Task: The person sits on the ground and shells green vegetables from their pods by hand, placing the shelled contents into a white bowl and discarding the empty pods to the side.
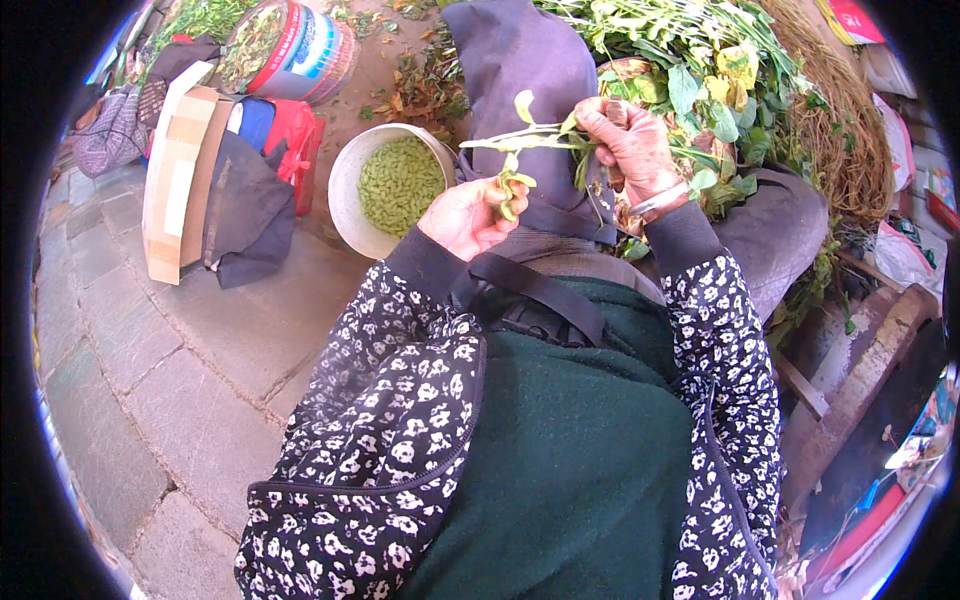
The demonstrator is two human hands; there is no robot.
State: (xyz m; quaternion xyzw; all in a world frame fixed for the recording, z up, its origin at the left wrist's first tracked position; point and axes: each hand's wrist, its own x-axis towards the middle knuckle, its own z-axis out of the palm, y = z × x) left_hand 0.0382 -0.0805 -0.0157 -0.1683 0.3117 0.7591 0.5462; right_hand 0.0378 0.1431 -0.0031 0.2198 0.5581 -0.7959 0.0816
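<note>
My right hand [636,150], with a metal bangle at the wrist, grips a cut green plant stem [517,140] that points left over my knee. A few leaves and pods hang from this stem. Between the thumb and fingers of my left hand [469,219] are green pods [511,196]; whether they still join the stem cannot be told. Just left of that hand stands a white plastic bucket [351,196], partly filled with small green beans or pods [401,187]. Under and beyond my right hand lies a heap of leafy stalks [720,90].
A round tub [300,52] holding plant scraps stands at the far left. Nearer are a cardboard box [187,180] draped with dark cloth and a red plastic bag [296,146]. Dry stalks [832,112] and a wooden stool or frame [862,382] lie right. Paving stones [180,420] cover the floor.
</note>
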